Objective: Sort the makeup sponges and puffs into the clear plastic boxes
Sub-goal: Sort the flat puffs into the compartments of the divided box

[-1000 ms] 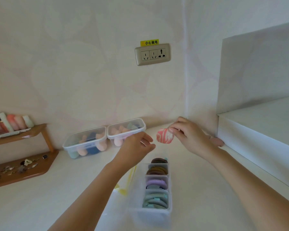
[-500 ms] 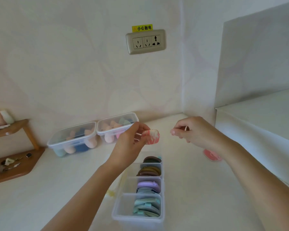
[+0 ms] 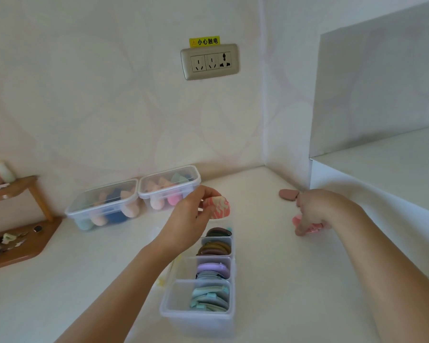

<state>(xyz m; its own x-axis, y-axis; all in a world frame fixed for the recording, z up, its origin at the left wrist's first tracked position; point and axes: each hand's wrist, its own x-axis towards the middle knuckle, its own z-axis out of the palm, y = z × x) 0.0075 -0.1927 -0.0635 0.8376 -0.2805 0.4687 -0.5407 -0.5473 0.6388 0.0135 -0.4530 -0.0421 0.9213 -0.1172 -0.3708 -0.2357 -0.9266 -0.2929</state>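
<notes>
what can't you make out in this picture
Head view only:
pink puff: mostly hidden under the right hand.
far end of the divided box: behind the left hand and marbled puff.
small items on the wooden tray: too small, blurred.
shelf items: cut by left edge.

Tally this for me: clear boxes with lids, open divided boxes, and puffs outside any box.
Lidded clear plastic boxes: 2
Open divided clear plastic box: 1
Puffs outside the boxes: 3 (marbled pink-and-white puff, pink puff, dusty brown puff)
Total: 6
</notes>
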